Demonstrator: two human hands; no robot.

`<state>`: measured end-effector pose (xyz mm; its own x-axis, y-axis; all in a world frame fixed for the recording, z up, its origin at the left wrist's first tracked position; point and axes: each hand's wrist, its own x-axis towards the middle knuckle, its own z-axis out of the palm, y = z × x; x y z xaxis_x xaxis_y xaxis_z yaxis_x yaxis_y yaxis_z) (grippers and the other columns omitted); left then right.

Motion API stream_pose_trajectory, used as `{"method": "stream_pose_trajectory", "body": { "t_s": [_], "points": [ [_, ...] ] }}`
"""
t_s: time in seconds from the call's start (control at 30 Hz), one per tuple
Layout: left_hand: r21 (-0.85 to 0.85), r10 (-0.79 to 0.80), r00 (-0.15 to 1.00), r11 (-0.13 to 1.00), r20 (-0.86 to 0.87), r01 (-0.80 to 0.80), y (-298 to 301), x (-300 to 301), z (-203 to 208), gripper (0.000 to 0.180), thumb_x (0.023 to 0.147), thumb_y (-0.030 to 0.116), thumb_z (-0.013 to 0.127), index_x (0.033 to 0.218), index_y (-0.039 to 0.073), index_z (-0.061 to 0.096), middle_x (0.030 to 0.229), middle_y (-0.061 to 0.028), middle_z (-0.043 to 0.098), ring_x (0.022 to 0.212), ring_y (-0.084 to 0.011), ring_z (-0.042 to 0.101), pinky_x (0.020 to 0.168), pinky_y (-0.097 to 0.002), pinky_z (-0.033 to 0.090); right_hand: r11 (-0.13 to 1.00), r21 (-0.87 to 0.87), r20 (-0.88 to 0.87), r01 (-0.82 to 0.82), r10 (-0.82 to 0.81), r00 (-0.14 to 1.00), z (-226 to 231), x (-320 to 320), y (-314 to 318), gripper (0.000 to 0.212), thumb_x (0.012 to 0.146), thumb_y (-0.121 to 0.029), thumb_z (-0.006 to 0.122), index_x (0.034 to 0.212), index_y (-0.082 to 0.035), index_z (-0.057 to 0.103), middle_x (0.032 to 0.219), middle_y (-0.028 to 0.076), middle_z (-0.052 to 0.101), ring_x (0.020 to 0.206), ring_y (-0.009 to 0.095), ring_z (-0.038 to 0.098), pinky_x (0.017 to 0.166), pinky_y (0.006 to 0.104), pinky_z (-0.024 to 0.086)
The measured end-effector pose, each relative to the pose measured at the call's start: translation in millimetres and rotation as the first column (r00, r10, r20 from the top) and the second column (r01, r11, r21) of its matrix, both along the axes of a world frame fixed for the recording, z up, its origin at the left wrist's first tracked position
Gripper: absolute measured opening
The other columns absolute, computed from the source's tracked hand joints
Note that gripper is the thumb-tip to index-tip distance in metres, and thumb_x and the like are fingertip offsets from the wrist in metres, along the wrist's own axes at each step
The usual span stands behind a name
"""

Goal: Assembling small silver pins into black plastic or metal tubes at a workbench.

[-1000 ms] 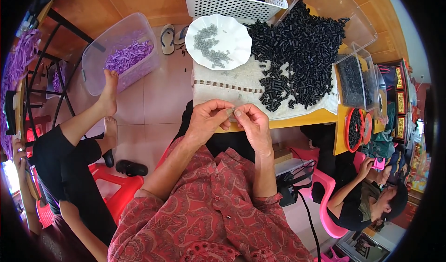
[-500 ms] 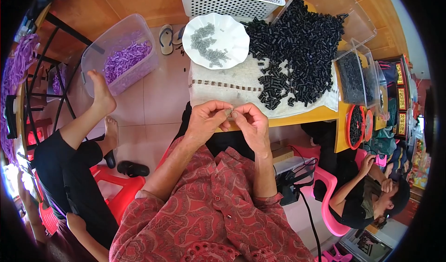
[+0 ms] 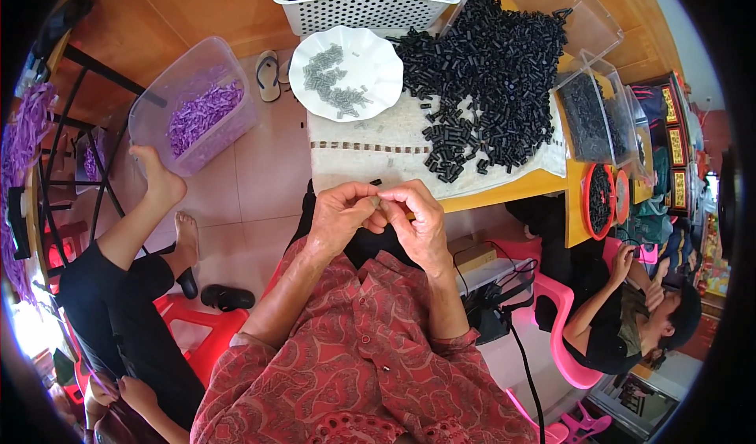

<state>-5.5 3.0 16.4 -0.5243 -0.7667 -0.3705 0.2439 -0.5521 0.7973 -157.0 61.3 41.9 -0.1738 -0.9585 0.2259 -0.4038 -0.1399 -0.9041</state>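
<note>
My left hand (image 3: 343, 217) and my right hand (image 3: 419, 225) meet at the table's near edge, fingertips pinched together. Whatever lies between them is too small and covered to name. Just beyond the fingertips shows a small black cylindrical piece (image 3: 376, 182); I cannot tell whether it rests on the cloth or is touched. Farther off, a white scalloped plate (image 3: 386, 70) holds small translucent grey pieces (image 3: 324, 72). To its right, a large heap of short black cylindrical pieces (image 3: 496, 81) is spread over a white cloth (image 3: 339, 160).
A white perforated basket (image 3: 370, 14) of black pieces stands behind the plate. Clear bins (image 3: 606, 113) and a red round tray (image 3: 600, 208) are at the right. On the floor at left is a bin of purple strips (image 3: 206, 117). Other people sit on both sides.
My hands have shifted slightly left and down, still pinched together. The view has moved a little, so the table things appear farther left. A black piece now shows beyond my fingertips.
</note>
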Motion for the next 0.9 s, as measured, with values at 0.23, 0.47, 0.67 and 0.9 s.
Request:
{"method": "stream_pose_trajectory", "body": {
  "t_s": [0.23, 0.47, 0.67, 0.9],
  "points": [
    [-0.085, -0.012, 0.999, 0.996, 0.043, 0.015, 5.7, -2.1, -3.2, 0.015, 0.094, -0.002, 0.056, 0.106, -0.007, 0.065, 0.082, -0.0109, 0.07, 0.068, -0.0138, 0.068, 0.063, -0.0272, 0.059, 1.0, 0.012, -0.046, -0.022, 0.022, 0.999, -4.7, -3.0, 3.1, 0.017, 0.087, 0.01, 0.061, 0.1, -0.001, 0.057, 0.091, 0.013, 0.058, 0.074, 0.026, 0.064, 0.062, 0.0332, 0.051],
    [-0.121, -0.013, 0.997, 0.992, 0.081, 0.022, 9.6, -6.0, -2.3, 0.014, 0.096, -0.001, 0.056, 0.106, -0.006, 0.064, 0.082, -0.0093, 0.069, 0.069, -0.0129, 0.068, 0.063, -0.027, 0.06, 0.998, 0.052, -0.019, 0.034, -0.033, 0.999, -6.0, 2.3, 6.8, 0.016, 0.087, 0.009, 0.062, 0.097, -0.001, 0.055, 0.089, 0.01, 0.056, 0.074, 0.019, 0.062, 0.064, 0.0294, 0.051],
    [-0.068, -0.002, 1.0, 0.998, 0.006, 0.003, 8.8, -2.3, -1.2, 0.014, 0.097, 0.002, 0.059, 0.107, -0.006, 0.065, 0.082, -0.0083, 0.069, 0.069, -0.0128, 0.068, 0.062, -0.027, 0.06, 0.997, 0.053, -0.008, 0.055, -0.055, 0.998, -5.9, 2.8, 8.0, 0.01, 0.09, 0.001, 0.062, 0.098, -0.001, 0.055, 0.089, 0.013, 0.058, 0.072, 0.023, 0.063, 0.06, 0.0334, 0.05],
    [-0.144, 0.021, 0.991, 0.99, 0.132, -0.002, 2.0, 0.1, 6.0, 0.016, 0.097, 0.005, 0.062, 0.107, -0.005, 0.067, 0.081, -0.0074, 0.07, 0.068, -0.0113, 0.068, 0.061, -0.025, 0.058, 0.99, 0.093, -0.006, 0.11, -0.11, 0.994, -2.8, -3.5, 6.3, 0.011, 0.091, -0.001, 0.064, 0.097, 0.0, 0.056, 0.087, 0.012, 0.059, 0.069, 0.022, 0.064, 0.061, 0.0323, 0.05]
  ]
}}
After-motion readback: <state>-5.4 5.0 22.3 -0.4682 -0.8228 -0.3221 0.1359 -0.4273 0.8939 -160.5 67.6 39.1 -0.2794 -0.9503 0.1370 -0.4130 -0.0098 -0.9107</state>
